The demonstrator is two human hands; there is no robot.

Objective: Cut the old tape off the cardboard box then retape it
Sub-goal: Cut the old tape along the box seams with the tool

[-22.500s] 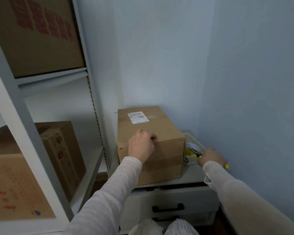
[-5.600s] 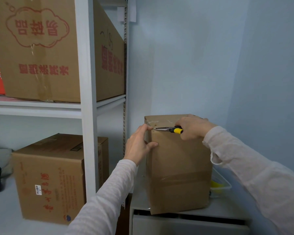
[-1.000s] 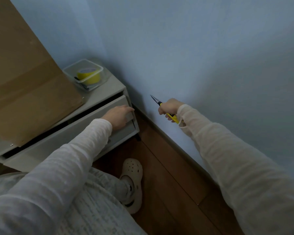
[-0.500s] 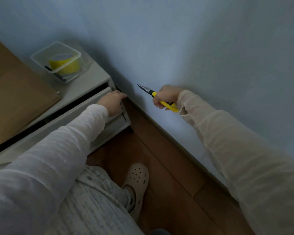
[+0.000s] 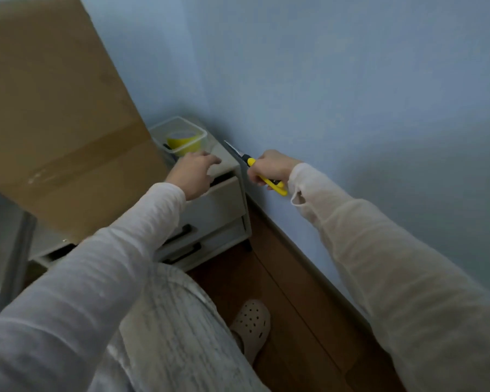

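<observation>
The cardboard box (image 5: 63, 123) stands on the tabletop (image 5: 225, 161) beside a clear tub (image 5: 200, 131) of yellow tape (image 5: 181, 140). The left hand (image 5: 194, 172), loose-fingered and empty, hovers by the tub. The right hand (image 5: 270, 168) grips a yellow-handled cutter (image 5: 249, 161) (blade out).

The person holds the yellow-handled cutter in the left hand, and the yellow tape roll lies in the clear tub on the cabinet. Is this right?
No. The head view shows the cutter in the right hand; the tape roll does lie in the clear tub on the cabinet.
</observation>
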